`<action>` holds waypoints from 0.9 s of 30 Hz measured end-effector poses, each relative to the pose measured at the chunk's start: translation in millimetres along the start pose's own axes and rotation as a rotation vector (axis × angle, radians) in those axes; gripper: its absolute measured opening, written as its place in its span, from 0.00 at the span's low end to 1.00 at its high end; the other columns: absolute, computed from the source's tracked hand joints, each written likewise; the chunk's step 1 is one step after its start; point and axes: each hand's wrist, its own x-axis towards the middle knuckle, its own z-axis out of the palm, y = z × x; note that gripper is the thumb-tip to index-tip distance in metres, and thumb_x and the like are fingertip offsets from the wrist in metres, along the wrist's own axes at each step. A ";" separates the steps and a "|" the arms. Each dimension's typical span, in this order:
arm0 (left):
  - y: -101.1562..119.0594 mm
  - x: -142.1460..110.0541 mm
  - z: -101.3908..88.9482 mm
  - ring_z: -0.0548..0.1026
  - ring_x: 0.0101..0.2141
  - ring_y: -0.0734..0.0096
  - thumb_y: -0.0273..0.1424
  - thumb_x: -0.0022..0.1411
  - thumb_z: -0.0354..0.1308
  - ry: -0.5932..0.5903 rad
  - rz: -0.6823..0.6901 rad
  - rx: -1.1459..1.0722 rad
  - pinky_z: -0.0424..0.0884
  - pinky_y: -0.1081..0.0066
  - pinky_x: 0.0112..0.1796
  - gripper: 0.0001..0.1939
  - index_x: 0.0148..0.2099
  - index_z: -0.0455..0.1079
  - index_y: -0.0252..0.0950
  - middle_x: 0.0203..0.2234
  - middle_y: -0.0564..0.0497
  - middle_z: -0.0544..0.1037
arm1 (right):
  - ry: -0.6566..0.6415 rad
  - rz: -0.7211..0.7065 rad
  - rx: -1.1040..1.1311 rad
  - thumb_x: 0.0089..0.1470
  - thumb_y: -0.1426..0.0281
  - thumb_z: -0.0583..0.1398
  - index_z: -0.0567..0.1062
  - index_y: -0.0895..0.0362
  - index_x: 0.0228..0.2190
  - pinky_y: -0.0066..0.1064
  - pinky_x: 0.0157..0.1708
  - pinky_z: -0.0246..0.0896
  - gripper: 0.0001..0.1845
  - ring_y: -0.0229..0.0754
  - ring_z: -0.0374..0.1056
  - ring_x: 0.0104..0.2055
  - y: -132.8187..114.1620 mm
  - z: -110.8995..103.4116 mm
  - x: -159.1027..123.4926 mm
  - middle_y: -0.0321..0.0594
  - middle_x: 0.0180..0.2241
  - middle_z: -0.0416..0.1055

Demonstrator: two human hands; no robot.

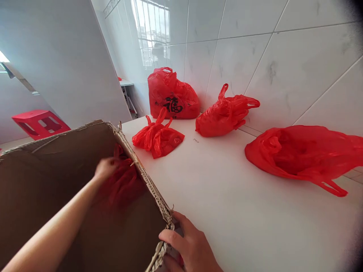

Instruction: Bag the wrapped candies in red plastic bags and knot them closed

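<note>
My left hand (106, 168) reaches down into a large cardboard box (56, 158). Its fingers are closed on a red plastic bag (123, 185) inside, near the box's right wall; the bag's lower part is blurred and in shadow. At the near right corner of the box, my right hand (193, 241) grips the frayed cardboard edge, thumb and fingers bent around it. A bit of red shows beneath that hand, too small to make out.
On the white table (241, 211) lie a small red bag bundle (157, 138), a big stuffed red bag (172, 96) with black lettering, another tied bag (221, 117) and an open red bag (306, 151). A tiled wall (255, 56) stands behind. A red stool (41, 122) is at left.
</note>
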 end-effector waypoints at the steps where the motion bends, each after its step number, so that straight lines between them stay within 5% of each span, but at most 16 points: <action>1: 13.0 8.5 -19.6 0.74 0.45 0.58 0.38 0.65 0.56 0.105 -0.002 0.011 0.72 0.55 0.45 0.17 0.51 0.69 0.33 0.47 0.45 0.74 | 0.004 0.002 0.001 0.41 0.68 0.67 0.73 0.43 0.46 0.33 0.42 0.69 0.27 0.45 0.72 0.44 0.2 0.6 0.1 0.42 0.59 0.61; 3: 45.9 24.9 -52.3 0.70 0.51 0.58 0.39 0.69 0.48 0.300 0.036 0.031 0.67 0.53 0.51 0.20 0.58 0.63 0.33 0.54 0.41 0.68 | 0.011 0.003 -0.002 0.41 0.68 0.67 0.73 0.43 0.46 0.34 0.42 0.69 0.27 0.45 0.71 0.45 -0.6 0.7 0.1 0.42 0.59 0.62; 5: 86.2 40.1 -69.5 0.68 0.53 0.62 0.40 0.71 0.40 0.340 0.132 0.051 0.62 0.59 0.55 0.21 0.58 0.63 0.36 0.56 0.42 0.65 | 0.012 0.003 -0.001 0.41 0.68 0.67 0.73 0.43 0.46 0.34 0.43 0.68 0.27 0.46 0.71 0.47 -2.5 -0.4 -0.2 0.42 0.59 0.62; 8: 147.0 60.1 -64.1 0.65 0.57 0.51 0.52 0.62 0.50 0.195 0.255 0.107 0.62 0.55 0.55 0.24 0.52 0.71 0.44 0.57 0.45 0.67 | 0.013 0.010 0.011 0.41 0.69 0.67 0.73 0.43 0.45 0.33 0.44 0.68 0.26 0.46 0.71 0.48 -4.2 -0.3 -1.4 0.42 0.59 0.61; 12: 198.2 76.3 -31.7 0.65 0.54 0.29 0.59 0.46 0.60 -0.055 0.211 0.203 0.65 0.40 0.48 0.36 0.51 0.73 0.41 0.56 0.36 0.68 | 0.053 0.014 0.010 0.38 0.66 0.70 0.74 0.41 0.45 0.34 0.43 0.68 0.29 0.47 0.72 0.46 2.2 9.5 -1.9 0.41 0.59 0.62; 18: 205.9 67.2 -6.6 0.67 0.55 0.53 0.42 0.62 0.58 -0.150 0.259 0.291 0.64 0.47 0.53 0.22 0.54 0.68 0.36 0.56 0.42 0.68 | 0.065 0.018 0.019 0.37 0.62 0.70 0.73 0.36 0.47 0.36 0.43 0.69 0.31 0.49 0.72 0.47 13.6 19.7 -0.9 0.41 0.59 0.63; 25: 212.4 44.5 -14.8 0.53 0.63 0.43 0.37 0.59 0.61 -0.056 0.326 0.098 0.46 0.38 0.60 0.16 0.46 0.74 0.33 0.60 0.40 0.65 | 0.044 0.020 0.044 0.39 0.61 0.70 0.73 0.38 0.48 0.38 0.45 0.68 0.31 0.50 0.71 0.48 8.1 11.1 -0.4 0.42 0.60 0.61; 27: 219.4 36.2 -27.1 0.56 0.62 0.39 0.36 0.56 0.62 -0.074 0.352 -0.058 0.50 0.40 0.60 0.13 0.40 0.76 0.33 0.59 0.40 0.68 | 0.036 0.027 0.046 0.40 0.59 0.69 0.72 0.37 0.48 0.39 0.47 0.67 0.30 0.50 0.70 0.49 6.5 9.2 -0.3 0.41 0.60 0.60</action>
